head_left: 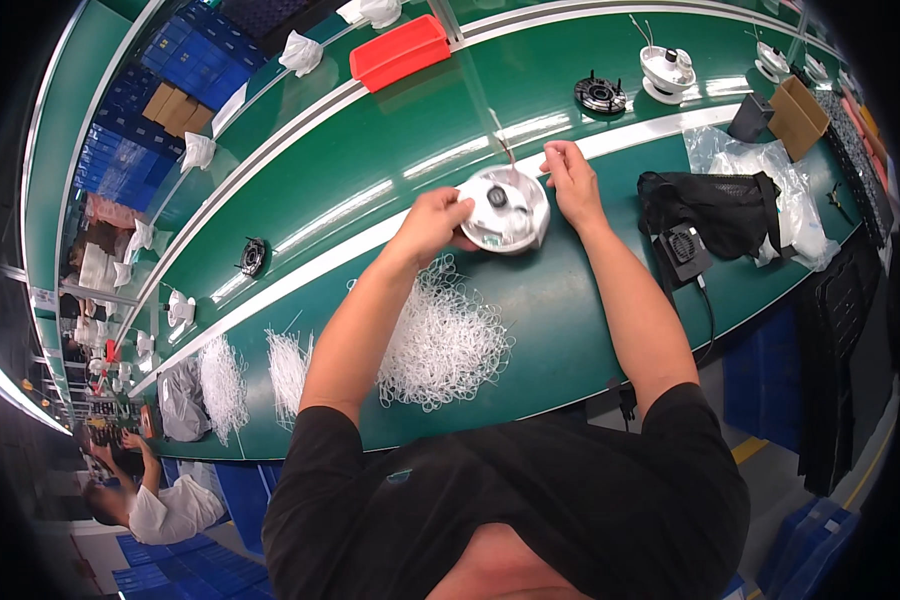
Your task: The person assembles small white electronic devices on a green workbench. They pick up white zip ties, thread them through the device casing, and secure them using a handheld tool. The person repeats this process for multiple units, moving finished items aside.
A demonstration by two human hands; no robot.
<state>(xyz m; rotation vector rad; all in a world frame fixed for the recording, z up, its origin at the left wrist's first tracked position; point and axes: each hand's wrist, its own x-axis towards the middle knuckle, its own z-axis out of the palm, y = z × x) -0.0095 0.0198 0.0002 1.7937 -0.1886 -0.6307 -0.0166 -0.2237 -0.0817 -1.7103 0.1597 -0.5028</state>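
My left hand (434, 222) grips the left rim of a white round motor housing (515, 218), its thumb on top. The housing has a black knob-like piece in its middle, and thin wires (502, 140) rise from its far side. My right hand (574, 186) is just right of the housing, apart from it, with the fingers loosely extended and nothing visible in them. A heap of looped white plastic ties (440, 345) lies below my left hand. Straighter white ties (288, 372) lie left of my left forearm.
Black round parts (600, 95) and other white housings (667, 72) sit along the green conveyor (370, 150). A red bin (401, 52) stands beyond. On the right lie a black mesh bag (705, 205), a small black fan (682, 250) and clear plastic. Another person (165, 500) works far left.
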